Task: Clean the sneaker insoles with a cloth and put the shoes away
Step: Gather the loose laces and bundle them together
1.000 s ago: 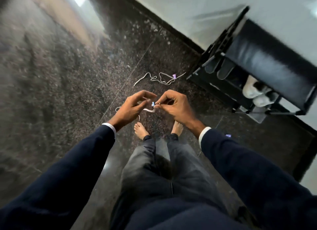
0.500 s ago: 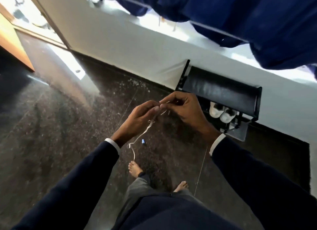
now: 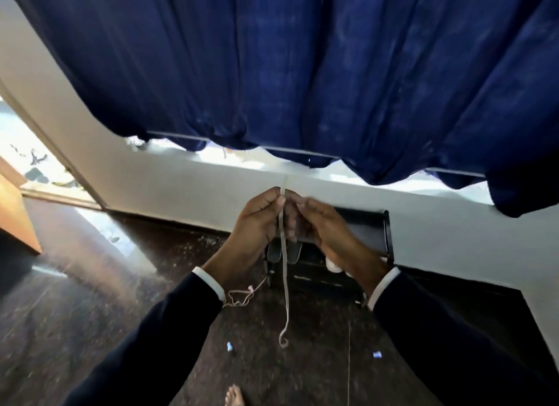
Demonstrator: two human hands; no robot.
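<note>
My left hand [image 3: 257,224] pinches a white shoelace [image 3: 284,281] near its top end, and the lace hangs straight down to a curled tip above the floor. My right hand [image 3: 320,224] is raised beside it with its fingertips at the same top end. Behind my hands stands a black shoe rack [image 3: 363,233] against the wall. Two dark insoles [image 3: 295,252] lean in it, and a white sneaker [image 3: 332,265] shows partly behind my right wrist. A second lace [image 3: 242,296] lies tangled on the floor by my left cuff.
A dark blue curtain [image 3: 302,72] hangs over the window above the rack. The floor is dark speckled stone [image 3: 90,315]. Two small blue bits [image 3: 230,346] [image 3: 377,354] lie on it. A wooden furniture edge [image 3: 15,212] stands at left. My bare foot [image 3: 234,396] shows below.
My view has tilted up from the floor to the curtain and wall. Both hands rose with the lace, which now hangs long and straight; the blue tip is off it.
</note>
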